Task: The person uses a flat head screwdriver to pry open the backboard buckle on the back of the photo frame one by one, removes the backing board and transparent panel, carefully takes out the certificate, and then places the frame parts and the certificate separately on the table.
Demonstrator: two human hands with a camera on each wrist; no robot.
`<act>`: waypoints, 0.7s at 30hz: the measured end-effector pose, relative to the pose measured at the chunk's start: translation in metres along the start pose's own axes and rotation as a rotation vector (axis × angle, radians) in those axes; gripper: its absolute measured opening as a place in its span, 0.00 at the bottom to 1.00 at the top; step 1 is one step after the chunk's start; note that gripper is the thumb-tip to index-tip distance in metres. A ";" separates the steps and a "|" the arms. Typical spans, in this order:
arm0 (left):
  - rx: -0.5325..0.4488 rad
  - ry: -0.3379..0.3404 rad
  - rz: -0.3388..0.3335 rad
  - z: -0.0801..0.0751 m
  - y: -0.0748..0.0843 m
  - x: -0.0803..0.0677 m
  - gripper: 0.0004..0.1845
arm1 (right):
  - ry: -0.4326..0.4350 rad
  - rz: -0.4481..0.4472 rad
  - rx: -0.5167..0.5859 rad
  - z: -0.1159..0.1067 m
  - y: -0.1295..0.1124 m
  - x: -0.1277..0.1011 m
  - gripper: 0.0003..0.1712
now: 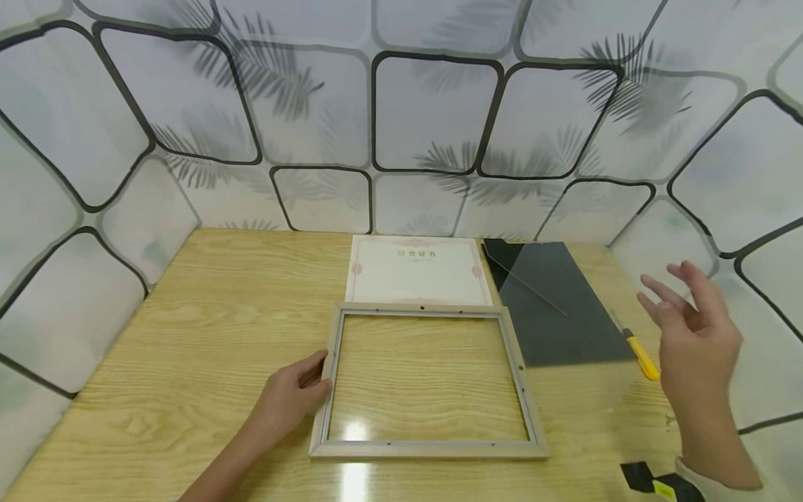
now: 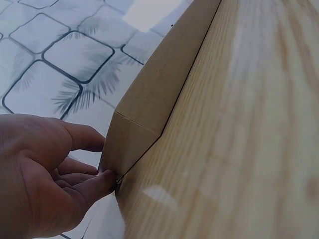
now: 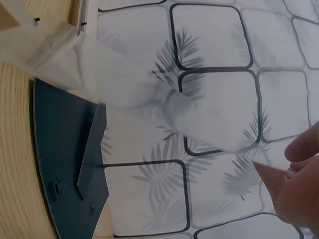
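Note:
My left hand [image 1: 291,394] grips the left side of a pale wooden picture frame [image 1: 429,452] that lies on the table. In the left wrist view, its thumb and fingers are at the corner of the frame [image 2: 149,84]. On the right, my right hand [image 1: 699,341] is raised above the table with its fingers bent. The right wrist view shows a clear plastic film [image 3: 134,92] stretching from near the frame to the thumb and fingers of this hand [image 3: 299,194], which pinch it. In the head view the film is barely visible.
A white certificate [image 1: 417,275] lies behind the frame. A dark backing board [image 1: 552,307] with a stand leg lies at the back right. Beside it is a yellow utility knife [image 1: 643,357]. Patterned walls [image 1: 433,111] enclose the back and sides of the wooden table [image 1: 238,300].

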State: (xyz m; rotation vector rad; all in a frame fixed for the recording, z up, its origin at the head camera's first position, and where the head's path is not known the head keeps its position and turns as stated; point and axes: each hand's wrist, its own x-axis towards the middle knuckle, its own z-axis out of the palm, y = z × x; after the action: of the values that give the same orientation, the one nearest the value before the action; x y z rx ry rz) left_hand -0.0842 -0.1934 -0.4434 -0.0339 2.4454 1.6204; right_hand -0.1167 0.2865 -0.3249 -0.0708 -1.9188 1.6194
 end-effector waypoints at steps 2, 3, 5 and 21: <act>-0.001 0.001 -0.001 0.000 0.000 0.000 0.32 | -0.095 0.073 -0.095 -0.010 0.003 0.005 0.36; 0.000 0.002 -0.002 0.000 -0.001 0.000 0.32 | -0.132 0.091 -0.160 -0.015 0.005 0.007 0.36; -0.001 0.003 0.000 0.000 -0.001 0.001 0.32 | -0.200 0.074 -0.326 -0.025 0.009 0.010 0.37; 0.004 0.004 0.009 0.000 0.000 0.002 0.31 | -0.362 0.124 -0.131 -0.059 0.036 0.024 0.41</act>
State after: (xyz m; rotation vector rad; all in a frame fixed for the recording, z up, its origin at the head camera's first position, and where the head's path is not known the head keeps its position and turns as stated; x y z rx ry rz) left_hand -0.0858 -0.1929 -0.4436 -0.0254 2.4552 1.6209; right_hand -0.1198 0.3568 -0.3445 0.0547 -2.3360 1.6732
